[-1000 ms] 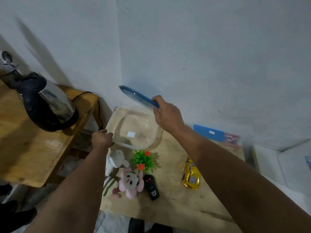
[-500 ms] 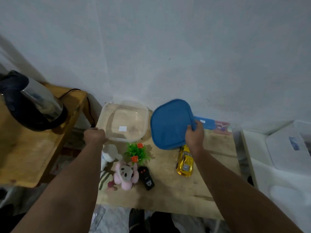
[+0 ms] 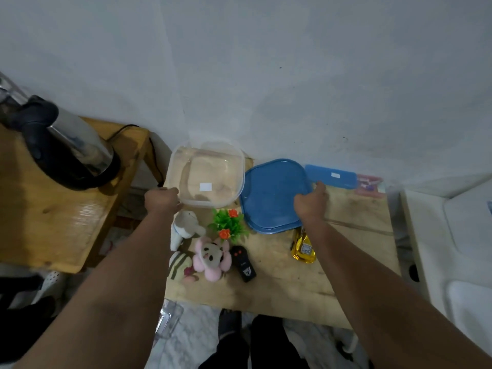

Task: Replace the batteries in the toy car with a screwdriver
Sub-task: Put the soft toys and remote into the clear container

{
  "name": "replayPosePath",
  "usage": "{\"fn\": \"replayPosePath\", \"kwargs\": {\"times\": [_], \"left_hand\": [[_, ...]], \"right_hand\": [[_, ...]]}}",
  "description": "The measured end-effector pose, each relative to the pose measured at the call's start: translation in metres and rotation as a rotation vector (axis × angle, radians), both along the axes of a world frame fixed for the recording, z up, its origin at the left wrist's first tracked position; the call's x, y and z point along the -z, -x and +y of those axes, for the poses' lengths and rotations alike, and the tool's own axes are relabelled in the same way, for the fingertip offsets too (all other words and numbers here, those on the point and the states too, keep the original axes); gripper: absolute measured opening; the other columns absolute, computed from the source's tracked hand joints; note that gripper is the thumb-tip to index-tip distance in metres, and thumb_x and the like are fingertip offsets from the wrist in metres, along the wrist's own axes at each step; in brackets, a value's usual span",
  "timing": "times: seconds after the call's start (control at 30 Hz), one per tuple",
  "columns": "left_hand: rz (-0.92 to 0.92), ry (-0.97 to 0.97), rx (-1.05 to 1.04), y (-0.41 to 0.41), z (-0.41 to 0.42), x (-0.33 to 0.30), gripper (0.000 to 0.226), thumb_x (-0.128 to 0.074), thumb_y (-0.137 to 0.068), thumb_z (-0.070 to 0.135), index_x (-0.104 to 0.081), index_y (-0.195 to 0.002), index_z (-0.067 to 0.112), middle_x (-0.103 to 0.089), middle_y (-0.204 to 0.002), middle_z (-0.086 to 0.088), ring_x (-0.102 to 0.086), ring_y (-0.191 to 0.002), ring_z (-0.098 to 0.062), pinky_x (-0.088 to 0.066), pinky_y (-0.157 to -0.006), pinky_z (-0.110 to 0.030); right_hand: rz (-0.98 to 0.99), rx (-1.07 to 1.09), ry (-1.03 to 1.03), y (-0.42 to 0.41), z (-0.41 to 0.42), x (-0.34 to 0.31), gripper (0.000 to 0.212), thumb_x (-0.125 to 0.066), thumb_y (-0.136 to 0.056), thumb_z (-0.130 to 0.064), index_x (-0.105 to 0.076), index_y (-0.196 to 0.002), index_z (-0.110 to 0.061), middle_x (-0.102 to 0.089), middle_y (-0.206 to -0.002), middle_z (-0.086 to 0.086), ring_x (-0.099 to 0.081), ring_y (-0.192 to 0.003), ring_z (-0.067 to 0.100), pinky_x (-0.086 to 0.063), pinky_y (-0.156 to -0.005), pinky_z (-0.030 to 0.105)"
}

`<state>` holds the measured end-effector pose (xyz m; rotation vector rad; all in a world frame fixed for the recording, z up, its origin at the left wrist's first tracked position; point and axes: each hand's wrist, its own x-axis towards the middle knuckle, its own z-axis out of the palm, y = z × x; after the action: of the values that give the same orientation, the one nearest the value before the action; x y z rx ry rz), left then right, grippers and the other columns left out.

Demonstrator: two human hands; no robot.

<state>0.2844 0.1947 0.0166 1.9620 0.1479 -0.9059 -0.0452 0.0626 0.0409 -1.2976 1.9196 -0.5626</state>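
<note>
On wooden table (image 3: 279, 288): clear square tub (image 3: 206, 174), blue lid (image 3: 271, 195).

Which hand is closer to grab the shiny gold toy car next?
The right hand. It rests on the blue lid, and the gold toy car lies just below it. The left hand holds the clear container, farther away.
</note>
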Motion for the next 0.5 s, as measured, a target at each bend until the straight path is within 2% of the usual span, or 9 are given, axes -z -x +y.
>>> {"fn": "replayPosePath", "kwargs": {"times": [0.07,0.13,0.17,0.27,0.37,0.43,0.5], "left_hand": [[-0.04,-0.028,0.042,0.001,0.004,-0.008,0.025,-0.069,-0.094,0.013,-0.067,-0.113,-0.004,-0.069,-0.112,-0.025,-0.07,-0.094,-0.04,-0.065,-0.081,-0.048],[-0.15,-0.088,0.097,0.006,0.011,-0.019,0.021,-0.064,-0.096,0.02,-0.069,-0.099,0.0,-0.07,-0.107,-0.023,-0.069,-0.095,-0.04,-0.061,-0.088,-0.045],[-0.217,-0.11,0.125,0.008,0.015,-0.026,0.022,-0.061,-0.097,0.021,-0.069,-0.1,0.001,-0.07,-0.11,-0.023,-0.067,-0.098,-0.04,-0.059,-0.088,-0.042],[-0.378,-0.121,0.275,0.012,0.038,-0.041,0.036,-0.055,-0.1,0.022,-0.067,-0.13,0.006,-0.069,-0.128,-0.018,-0.063,-0.117,-0.039,-0.052,-0.097,-0.043],[-0.608,-0.119,0.599,0.011,0.078,-0.045,0.06,-0.056,-0.086,0.041,-0.06,-0.142,0.018,-0.065,-0.135,-0.013,-0.059,-0.124,-0.038,-0.051,-0.104,-0.052],[-0.669,-0.188,0.949,0.01,0.107,-0.041,0.084,-0.06,-0.08,0.054,-0.039,-0.157,0.029,-0.042,-0.158,-0.013,-0.038,-0.144,-0.041,-0.036,-0.116,-0.06],[-0.641,-0.308,1.279,0.009,0.128,-0.034,0.115,-0.065,-0.075,0.067,-0.001,-0.166,0.038,0.0,-0.175,-0.006,-0.002,-0.159,-0.04,-0.014,-0.123,-0.064]], "right_hand": [[0.127,-0.078,0.059,-0.004,0.005,-0.008,0.072,-0.06,-0.089,-0.014,-0.029,-0.154,-0.015,-0.037,-0.152,0.016,-0.043,-0.135,0.037,-0.043,-0.109,0.049],[0.212,-0.196,0.184,-0.01,0.014,-0.016,0.066,-0.059,-0.091,-0.015,-0.034,-0.152,-0.017,-0.04,-0.15,0.014,-0.041,-0.137,0.034,-0.039,-0.111,0.048],[0.236,-0.276,0.247,-0.014,0.02,-0.019,0.061,-0.058,-0.092,-0.015,-0.038,-0.15,-0.018,-0.043,-0.147,0.011,-0.042,-0.135,0.032,-0.039,-0.109,0.047],[0.274,-0.568,0.428,-0.03,0.042,-0.031,0.044,-0.057,-0.09,-0.014,-0.055,-0.134,-0.023,-0.054,-0.13,0.003,-0.05,-0.121,0.027,-0.045,-0.098,0.049],[0.183,-0.894,0.553,-0.054,0.076,-0.042,0.027,-0.056,-0.087,-0.01,-0.065,-0.11,-0.019,-0.06,-0.106,-0.001,-0.054,-0.1,0.022,-0.051,-0.08,0.047],[0.137,-1.088,0.56,-0.072,0.103,-0.044,0.019,-0.052,-0.088,-0.015,-0.066,-0.1,-0.016,-0.062,-0.096,0.0,-0.056,-0.09,0.021,-0.052,-0.069,0.045],[0.17,-1.29,0.452,-0.091,0.129,-0.044,0.024,-0.048,-0.089,-0.02,-0.067,-0.103,-0.013,-0.062,-0.099,0.006,-0.058,-0.092,0.027,-0.051,-0.068,0.043]]}}
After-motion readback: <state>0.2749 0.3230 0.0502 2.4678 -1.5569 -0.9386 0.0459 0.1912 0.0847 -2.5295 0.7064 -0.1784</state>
